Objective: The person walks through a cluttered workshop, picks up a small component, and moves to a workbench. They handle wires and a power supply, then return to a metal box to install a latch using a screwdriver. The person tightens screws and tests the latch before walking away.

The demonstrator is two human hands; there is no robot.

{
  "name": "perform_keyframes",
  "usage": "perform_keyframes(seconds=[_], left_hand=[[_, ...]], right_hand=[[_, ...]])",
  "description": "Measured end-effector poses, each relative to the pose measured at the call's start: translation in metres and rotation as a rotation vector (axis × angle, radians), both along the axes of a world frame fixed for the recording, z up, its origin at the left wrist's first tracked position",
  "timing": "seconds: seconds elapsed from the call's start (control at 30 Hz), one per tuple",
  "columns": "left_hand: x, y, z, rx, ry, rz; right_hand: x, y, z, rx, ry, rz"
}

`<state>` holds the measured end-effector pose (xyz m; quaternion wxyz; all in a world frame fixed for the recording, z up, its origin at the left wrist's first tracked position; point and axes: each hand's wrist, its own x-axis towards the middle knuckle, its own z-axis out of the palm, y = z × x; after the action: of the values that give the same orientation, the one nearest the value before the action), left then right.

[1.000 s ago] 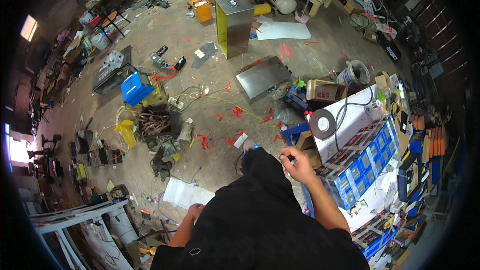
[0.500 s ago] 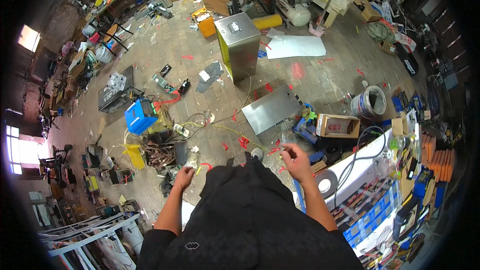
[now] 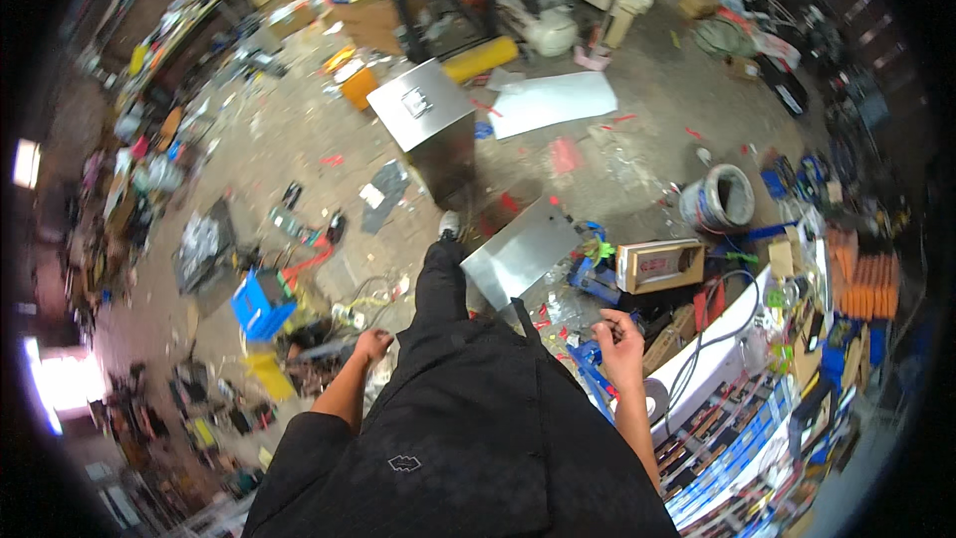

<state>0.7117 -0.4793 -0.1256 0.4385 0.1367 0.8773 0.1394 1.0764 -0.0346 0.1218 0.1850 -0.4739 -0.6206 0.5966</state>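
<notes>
My left hand hangs at my side with its fingers curled in, above cables and scrap on the concrete floor. My right hand is raised at waist height with the fingers curled. Whether a small thing sits in it I cannot tell. It is next to a white bench edge and a grey tape roll. My black-trousered leg steps forward toward a bare metal sheet lying on the floor.
A steel box cabinet stands ahead, with a white sheet beyond it. A cardboard box and a bucket of coiled wire lie to the right, and a blue crate to the left. Blue trays fill the bench.
I have walked forward: the steel cabinet and the metal sheet are nearer. My left hand has swung out beside my body, and my right hand stays raised.
</notes>
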Motion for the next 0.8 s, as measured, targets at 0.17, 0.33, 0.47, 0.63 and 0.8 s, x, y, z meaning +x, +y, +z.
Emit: perform_keyframes(seconds=[0.17,0.33,0.47,0.63,0.8], left_hand=[[-0.115,0.064,-0.037,0.027,-0.197,0.009],[-0.252,0.194,0.013,0.158,-0.375,0.227],[-0.377,0.279,0.044,0.414,-0.386,0.281],[-0.451,0.367,0.071,0.491,-0.218,0.182],[-0.434,0.438,0.088,0.483,-0.298,0.02]], right_hand=[[-0.065,0.036,-0.009,0.061,-0.051,-0.117],[-0.162,0.071,0.013,0.131,-0.1,-0.194],[-0.227,0.11,0.036,0.184,-0.271,-0.08],[-0.251,0.133,0.054,0.23,-0.291,-0.213],[-0.234,0.133,0.026,0.201,-0.4,-0.324]])
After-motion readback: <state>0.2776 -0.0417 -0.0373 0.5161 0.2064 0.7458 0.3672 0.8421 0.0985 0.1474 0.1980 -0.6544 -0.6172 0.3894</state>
